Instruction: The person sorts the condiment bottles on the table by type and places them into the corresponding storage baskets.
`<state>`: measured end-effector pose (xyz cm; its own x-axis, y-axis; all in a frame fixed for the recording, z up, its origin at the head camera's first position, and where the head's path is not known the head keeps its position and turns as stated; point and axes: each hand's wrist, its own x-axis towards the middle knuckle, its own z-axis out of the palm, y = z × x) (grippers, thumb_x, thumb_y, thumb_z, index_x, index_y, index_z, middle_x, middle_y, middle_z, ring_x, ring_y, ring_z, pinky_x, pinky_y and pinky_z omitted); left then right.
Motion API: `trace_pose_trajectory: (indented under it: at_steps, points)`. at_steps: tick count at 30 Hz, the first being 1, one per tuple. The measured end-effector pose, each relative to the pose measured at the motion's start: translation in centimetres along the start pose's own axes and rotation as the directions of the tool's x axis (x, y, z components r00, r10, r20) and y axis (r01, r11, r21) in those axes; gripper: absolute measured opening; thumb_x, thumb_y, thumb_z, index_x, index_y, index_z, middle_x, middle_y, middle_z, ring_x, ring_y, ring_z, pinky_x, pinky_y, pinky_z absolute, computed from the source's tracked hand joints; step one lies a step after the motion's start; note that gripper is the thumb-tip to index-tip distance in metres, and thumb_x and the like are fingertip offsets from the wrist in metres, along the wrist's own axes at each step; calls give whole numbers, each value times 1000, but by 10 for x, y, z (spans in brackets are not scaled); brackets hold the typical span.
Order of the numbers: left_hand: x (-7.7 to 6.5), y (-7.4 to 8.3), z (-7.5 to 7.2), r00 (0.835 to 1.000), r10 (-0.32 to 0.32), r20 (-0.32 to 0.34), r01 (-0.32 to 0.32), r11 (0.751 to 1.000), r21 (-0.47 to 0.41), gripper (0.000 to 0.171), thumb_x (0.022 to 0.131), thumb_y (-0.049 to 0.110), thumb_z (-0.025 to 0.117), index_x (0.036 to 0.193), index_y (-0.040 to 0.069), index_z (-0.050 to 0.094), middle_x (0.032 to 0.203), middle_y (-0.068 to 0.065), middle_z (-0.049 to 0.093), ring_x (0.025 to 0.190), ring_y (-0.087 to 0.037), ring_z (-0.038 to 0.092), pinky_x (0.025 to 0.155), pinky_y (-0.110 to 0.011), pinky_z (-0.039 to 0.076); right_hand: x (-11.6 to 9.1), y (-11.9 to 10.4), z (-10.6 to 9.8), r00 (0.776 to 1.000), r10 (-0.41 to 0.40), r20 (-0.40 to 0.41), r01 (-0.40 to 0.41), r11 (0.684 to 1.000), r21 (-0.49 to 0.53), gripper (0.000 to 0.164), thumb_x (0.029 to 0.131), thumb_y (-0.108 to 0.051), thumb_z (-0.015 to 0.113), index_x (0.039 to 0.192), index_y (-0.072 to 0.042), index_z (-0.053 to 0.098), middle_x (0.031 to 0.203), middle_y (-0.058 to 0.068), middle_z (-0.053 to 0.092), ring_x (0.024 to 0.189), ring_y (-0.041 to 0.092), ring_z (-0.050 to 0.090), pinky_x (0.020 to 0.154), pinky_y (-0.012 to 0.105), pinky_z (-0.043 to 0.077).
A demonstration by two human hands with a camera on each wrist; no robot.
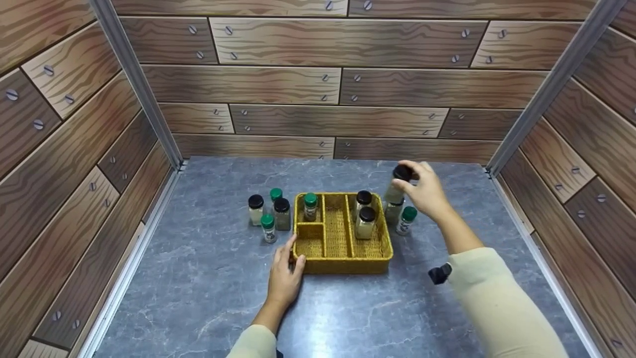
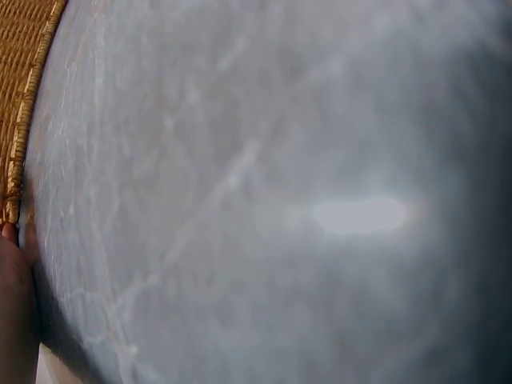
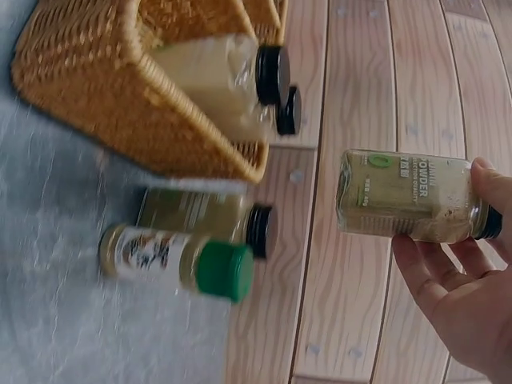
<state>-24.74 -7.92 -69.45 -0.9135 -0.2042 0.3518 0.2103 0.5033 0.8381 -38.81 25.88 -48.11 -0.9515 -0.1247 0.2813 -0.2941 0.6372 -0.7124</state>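
Note:
My right hand grips a black-lidded glass spice jar near its lid, raised beyond the right side of the woven basket. In the right wrist view this jar shows pale brown powder and a printed label. Below it stand another black-lidded jar and a green-capped shaker. My left hand rests at the basket's front left corner, its fairly straight fingers along the side and the thumb at the front. Only part of that hand shows in the left wrist view.
Inside the divided basket, a green-capped shaker stands in the back left compartment and two black-lidded jars in the right one. Several more jars and shakers stand left of the basket. Wood-patterned walls surround the grey marbled table.

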Motion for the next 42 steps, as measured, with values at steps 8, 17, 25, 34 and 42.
trace_pose_trajectory:
  at_steps: [8,17,25,34,42]
  points:
    - [1,-2,-3,1000,-1,4,1,1000,11,58,105,23,70,160,26,52,136,-13,64,105,-21,63,97,-50,55,10,-33,36,997,-46,69,43,998,47,51,96,-11,82,143,-2,65,134,28,60,128,50,64,110,61,54]
    - [0,-2,0,1000,-9,10,9,1000,-2,58,105,22,70,160,25,53,132,-12,63,102,-21,64,95,-49,56,12,-43,74,982,-26,189,9,996,89,52,95,-17,83,142,-6,65,135,24,60,129,46,64,112,60,53]
    - [0,-1,-2,1000,0,0,0,1000,-1,58,104,20,71,159,21,53,129,-12,62,98,-21,64,92,-48,56,13,-44,113,952,-31,305,19,999,43,48,97,-21,82,141,-8,66,135,20,62,126,42,64,111,56,55]
    - [-2,-1,-4,1000,7,11,-7,1000,4,58,104,21,70,159,20,53,140,-15,62,106,-23,66,96,-50,57,10,-37,138,957,49,286,-44,999,-23,48,92,-21,87,135,-9,70,136,19,68,124,40,67,109,54,56]
    - [-2,0,-2,1000,-6,11,6,1000,-4,58,104,25,70,160,24,53,140,-13,63,110,-23,66,98,-51,56,16,-33,151,958,42,283,-8,993,-120,44,95,-20,85,135,-8,71,131,17,66,122,39,65,108,54,55]
